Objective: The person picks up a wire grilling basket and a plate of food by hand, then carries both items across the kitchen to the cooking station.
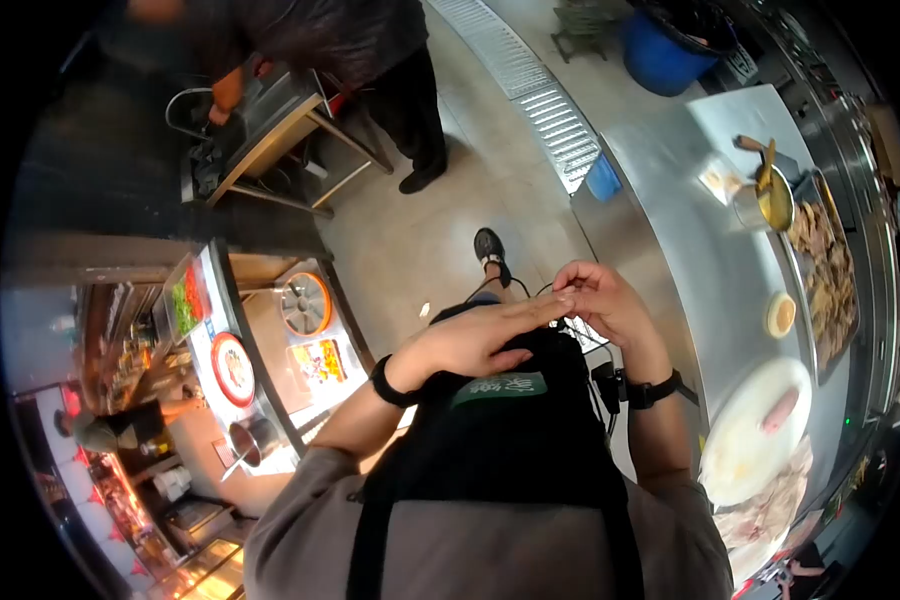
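Note:
My left hand [480,335] lies nearly flat in front of my black apron [510,440], fingers stretched out and pointing right, thumb apart. Its fingertips meet the curled fingers of my right hand [605,300]. The right thumb and fingers press together around the left fingertips; anything small between them is hidden. Dark cords hang beside the apron, and a small black device [606,385] sits near my right wrist.
To the right, a steel counter [660,215] bears a metal pot [760,207], a tray of meat [828,285] and an oval white board [755,440]. At left, a shelf holds a red-rimmed plate [232,370]. Another person [400,95] stands ahead by a steel table [270,140].

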Motion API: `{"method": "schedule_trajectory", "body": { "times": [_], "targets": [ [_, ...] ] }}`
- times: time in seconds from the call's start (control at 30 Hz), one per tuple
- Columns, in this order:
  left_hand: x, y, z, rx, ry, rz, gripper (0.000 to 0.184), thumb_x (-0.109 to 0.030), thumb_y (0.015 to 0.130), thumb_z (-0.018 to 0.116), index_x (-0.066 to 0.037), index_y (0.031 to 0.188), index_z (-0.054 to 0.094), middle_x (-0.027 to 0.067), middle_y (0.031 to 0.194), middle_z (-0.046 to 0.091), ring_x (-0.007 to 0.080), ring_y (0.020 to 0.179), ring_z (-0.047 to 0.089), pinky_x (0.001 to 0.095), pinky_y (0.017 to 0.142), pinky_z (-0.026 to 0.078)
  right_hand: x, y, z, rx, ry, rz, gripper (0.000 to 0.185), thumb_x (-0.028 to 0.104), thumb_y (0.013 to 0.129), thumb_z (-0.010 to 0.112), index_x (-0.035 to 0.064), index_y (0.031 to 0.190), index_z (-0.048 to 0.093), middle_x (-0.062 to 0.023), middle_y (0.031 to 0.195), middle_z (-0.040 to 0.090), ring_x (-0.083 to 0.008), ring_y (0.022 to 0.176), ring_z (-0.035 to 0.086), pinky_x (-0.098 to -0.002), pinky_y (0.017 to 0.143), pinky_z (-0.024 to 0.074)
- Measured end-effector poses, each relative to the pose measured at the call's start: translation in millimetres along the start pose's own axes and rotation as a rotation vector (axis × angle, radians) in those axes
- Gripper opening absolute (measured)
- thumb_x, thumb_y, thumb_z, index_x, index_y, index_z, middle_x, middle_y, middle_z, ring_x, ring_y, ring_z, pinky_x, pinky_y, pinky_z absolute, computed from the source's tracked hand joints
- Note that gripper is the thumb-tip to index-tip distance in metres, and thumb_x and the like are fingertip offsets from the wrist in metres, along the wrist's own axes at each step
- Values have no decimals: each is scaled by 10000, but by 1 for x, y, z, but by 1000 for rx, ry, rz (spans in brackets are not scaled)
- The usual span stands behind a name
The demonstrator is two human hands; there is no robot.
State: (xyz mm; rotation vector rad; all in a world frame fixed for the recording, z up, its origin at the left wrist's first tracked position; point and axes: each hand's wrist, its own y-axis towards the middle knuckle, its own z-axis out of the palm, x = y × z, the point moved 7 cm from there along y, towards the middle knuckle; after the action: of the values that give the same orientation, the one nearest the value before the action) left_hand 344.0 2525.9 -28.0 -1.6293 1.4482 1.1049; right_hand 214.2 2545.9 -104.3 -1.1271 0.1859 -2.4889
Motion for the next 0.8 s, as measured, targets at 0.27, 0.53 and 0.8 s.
{"method": "schedule_trajectory", "body": {
  "times": [0.27, 0.53, 0.8],
  "targets": [
    [101, 51, -203, -115, -134, -38, 803, 9, 800, 615, -61, 1486, 204, 140, 1538, 238, 308, 1339, 384, 380, 1069, 371, 121, 205, -20, -3, -18, 29, 189, 40, 849, 643, 14, 1030, 597, -15, 861, 599, -74, 709, 538, -194, 635, 442],
    [184, 132, -457, -377, -1575, 660, 838, -415, 910, 560, -182, 1522, 37, 19, 1593, 49, 224, 997, 571, 436, 921, 459, 309, 398, -13, -262, -401, -462, 318, -7, 827, 642, -8, 1139, 580, -39, 964, 623, -97, 872, 583, -241, 771, 483],
    [273, 286, -604, -395, -1812, 738, 872, -574, 887, 514, -195, 1523, 53, -54, 1590, 87, 166, 813, 503, 383, 853, 447, 479, 542, -78, -356, -848, -887, 347, -4, 808, 656, 11, 1146, 583, -95, 901, 654, -163, 778, 647, -272, 705, 515]
  ]
}}
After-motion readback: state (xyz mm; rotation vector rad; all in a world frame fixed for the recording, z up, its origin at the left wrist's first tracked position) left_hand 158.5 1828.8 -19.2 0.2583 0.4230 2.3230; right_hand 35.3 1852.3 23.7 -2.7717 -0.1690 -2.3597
